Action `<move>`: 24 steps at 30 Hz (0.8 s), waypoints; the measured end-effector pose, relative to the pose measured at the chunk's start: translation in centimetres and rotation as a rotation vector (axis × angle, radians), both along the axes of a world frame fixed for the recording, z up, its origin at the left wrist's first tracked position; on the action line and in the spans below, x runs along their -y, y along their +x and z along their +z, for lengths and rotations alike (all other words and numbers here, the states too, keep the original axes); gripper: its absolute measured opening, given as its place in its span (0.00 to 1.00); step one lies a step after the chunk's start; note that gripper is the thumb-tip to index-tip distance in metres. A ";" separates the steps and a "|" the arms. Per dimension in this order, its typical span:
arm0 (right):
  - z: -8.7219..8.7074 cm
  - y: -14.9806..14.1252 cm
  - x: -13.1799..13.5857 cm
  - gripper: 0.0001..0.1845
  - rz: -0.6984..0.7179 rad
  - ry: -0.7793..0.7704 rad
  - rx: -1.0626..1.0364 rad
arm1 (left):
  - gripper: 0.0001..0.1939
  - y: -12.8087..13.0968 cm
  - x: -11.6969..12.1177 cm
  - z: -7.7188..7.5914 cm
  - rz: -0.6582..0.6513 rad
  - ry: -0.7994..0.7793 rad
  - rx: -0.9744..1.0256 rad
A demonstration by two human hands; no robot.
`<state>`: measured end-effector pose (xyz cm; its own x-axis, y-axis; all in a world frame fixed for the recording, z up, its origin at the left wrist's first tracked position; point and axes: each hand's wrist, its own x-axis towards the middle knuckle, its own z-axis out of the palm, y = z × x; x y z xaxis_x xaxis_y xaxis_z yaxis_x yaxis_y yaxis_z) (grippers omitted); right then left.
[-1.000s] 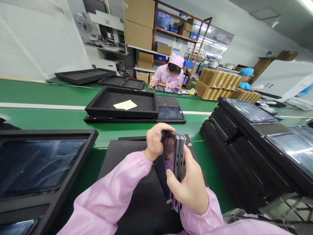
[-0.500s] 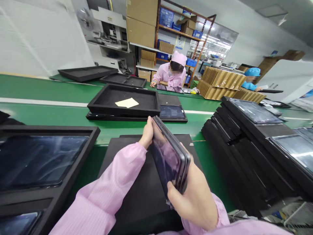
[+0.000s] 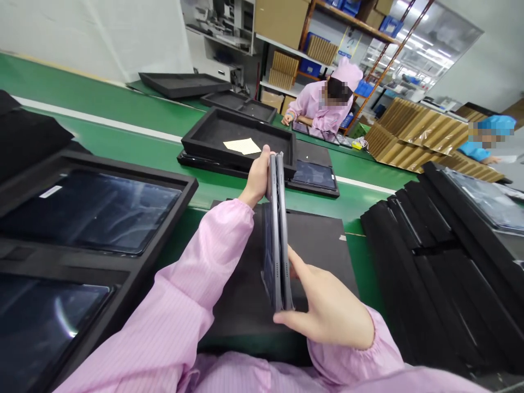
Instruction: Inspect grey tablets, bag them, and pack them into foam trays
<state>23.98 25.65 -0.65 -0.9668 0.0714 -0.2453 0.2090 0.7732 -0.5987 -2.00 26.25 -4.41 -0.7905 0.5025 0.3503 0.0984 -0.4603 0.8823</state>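
Note:
Two grey tablets (image 3: pixel 279 234) stand on edge, side by side, with their narrow speaker edges facing up toward me. My left hand (image 3: pixel 257 176) grips their far end, fingers partly hidden behind them. At the near end my right hand (image 3: pixel 329 305) holds them, its thumb on the lower corner and the other fingers against the right face. Clear film sticks out along the left tablet's lower side. Beneath the pair lies a flat black foam sheet (image 3: pixel 321 251). To the left, a black foam tray (image 3: pixel 186 194) holds film-covered tablets (image 3: pixel 102 210).
Stacked black trays (image 3: pixel 434 284) rise at the right, with a tablet (image 3: pixel 487 191) on top. Ahead, another black tray (image 3: pixel 200 136) carries a yellow paper (image 3: pixel 242 146). Across the green bench (image 3: pixel 159 134) sits a co-worker in pink (image 3: pixel 317 106); cardboard dividers (image 3: pixel 413 134) stand beside them.
The tablets have turned from showing the left one's screen to standing edge-up toward me. My right hand has opened out along their right side. The view has swung left and down.

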 end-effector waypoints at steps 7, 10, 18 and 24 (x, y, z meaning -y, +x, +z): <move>0.1 0.9 -1.2 0.41 0.027 -0.080 -0.168 | 0.34 1.0 0.1 1.0 -0.051 0.018 -0.018; 0.4 0.8 -1.2 0.35 0.035 -0.075 -0.163 | 0.33 1.2 0.1 1.1 -0.054 0.014 -0.005; 0.8 0.3 -1.5 0.33 0.080 -0.127 -0.121 | 0.31 1.0 -0.2 0.4 -0.056 0.035 0.017; 0.9 0.0 -1.3 0.31 0.061 -0.083 -0.125 | 0.32 0.8 -0.4 0.0 -0.044 0.047 -0.021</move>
